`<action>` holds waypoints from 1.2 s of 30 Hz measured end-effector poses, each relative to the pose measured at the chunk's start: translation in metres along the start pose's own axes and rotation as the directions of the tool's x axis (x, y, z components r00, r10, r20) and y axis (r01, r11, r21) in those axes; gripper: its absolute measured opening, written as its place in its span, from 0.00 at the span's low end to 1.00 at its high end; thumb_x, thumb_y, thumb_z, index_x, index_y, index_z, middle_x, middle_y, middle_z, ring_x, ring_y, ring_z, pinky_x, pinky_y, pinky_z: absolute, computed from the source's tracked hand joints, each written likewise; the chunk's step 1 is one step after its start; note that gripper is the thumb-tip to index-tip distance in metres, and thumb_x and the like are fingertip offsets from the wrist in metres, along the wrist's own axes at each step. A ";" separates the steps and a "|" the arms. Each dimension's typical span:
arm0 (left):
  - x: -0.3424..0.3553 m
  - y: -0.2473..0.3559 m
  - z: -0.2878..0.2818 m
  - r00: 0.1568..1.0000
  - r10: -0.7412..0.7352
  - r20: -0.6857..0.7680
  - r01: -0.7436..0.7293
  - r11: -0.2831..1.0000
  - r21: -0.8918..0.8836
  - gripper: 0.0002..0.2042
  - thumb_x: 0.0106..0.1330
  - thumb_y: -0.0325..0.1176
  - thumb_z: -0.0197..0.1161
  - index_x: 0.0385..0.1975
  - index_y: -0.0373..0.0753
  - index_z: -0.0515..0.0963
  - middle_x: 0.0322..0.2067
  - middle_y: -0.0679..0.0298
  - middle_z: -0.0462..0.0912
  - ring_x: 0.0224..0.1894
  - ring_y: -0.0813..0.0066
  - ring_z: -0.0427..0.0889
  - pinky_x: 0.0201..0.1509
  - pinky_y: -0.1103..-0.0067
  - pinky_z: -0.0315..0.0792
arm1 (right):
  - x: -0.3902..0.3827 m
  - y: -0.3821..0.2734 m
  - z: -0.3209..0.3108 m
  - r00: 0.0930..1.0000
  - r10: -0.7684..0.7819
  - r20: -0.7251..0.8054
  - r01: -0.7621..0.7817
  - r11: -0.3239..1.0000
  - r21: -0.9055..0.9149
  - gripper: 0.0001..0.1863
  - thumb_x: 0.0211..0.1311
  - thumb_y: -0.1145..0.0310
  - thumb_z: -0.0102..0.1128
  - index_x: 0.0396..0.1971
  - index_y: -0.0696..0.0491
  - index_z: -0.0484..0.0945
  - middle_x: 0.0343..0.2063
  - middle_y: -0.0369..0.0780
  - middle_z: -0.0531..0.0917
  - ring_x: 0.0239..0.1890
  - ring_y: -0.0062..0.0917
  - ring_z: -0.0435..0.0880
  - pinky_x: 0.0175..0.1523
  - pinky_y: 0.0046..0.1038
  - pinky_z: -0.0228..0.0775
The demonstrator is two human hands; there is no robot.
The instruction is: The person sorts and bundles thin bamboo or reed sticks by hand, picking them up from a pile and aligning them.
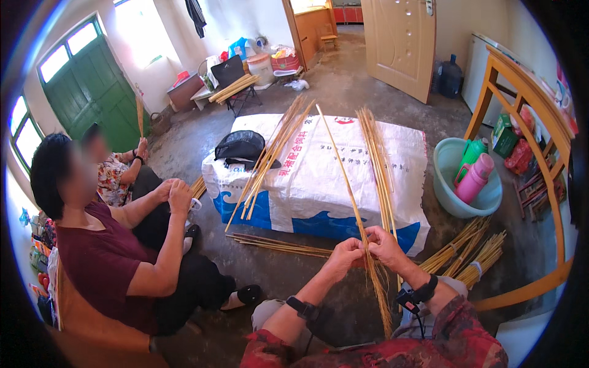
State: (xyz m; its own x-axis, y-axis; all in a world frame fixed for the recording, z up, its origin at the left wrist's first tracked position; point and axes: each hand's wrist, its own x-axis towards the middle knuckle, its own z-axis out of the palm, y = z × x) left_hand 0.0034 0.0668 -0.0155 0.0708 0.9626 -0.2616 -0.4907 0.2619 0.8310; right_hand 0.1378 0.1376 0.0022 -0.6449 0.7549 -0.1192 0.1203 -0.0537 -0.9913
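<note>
Both my hands are closed on a long dry reed stalk (339,162). Its bare stem slants up and away over a white woven sack, and its feathery end hangs down towards me. My left hand (347,256) pinches the stalk from the left. My right hand (388,250) holds it close beside, fingers bent; the fingertips partly hide each other. Beyond my hands the white sack (319,138) covers a low, box-like surface. On it lie a loose bunch of stalks (270,161) at the left and another bunch (375,147) at the right.
A black mesh cap (240,146) rests on the sack. Tied stalk bundles (481,262) lie right of my knees. A blue tub (448,199) holds a pink flask (475,179) and a green one. A wooden chair frame (561,202) stands at right. Two people (113,257) sit at left.
</note>
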 end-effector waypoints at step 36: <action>0.008 -0.010 -0.006 0.993 0.114 0.009 -0.110 0.926 0.361 0.03 0.52 0.24 0.53 0.23 0.36 0.67 0.20 0.66 0.72 0.21 0.79 0.73 0.24 0.83 0.67 | -0.010 -0.015 0.000 0.991 0.115 0.063 -0.123 0.982 0.143 0.18 0.51 0.74 0.52 0.43 0.60 0.66 0.32 0.37 0.74 0.33 0.19 0.74 0.37 0.18 0.68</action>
State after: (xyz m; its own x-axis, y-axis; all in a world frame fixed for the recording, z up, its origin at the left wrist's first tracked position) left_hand 0.0035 0.0719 -0.0290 0.0218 0.9868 -0.1607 -0.1486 0.1622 0.9755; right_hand 0.1425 0.1314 0.0187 -0.6730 0.7012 -0.2353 0.0892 -0.2388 -0.9670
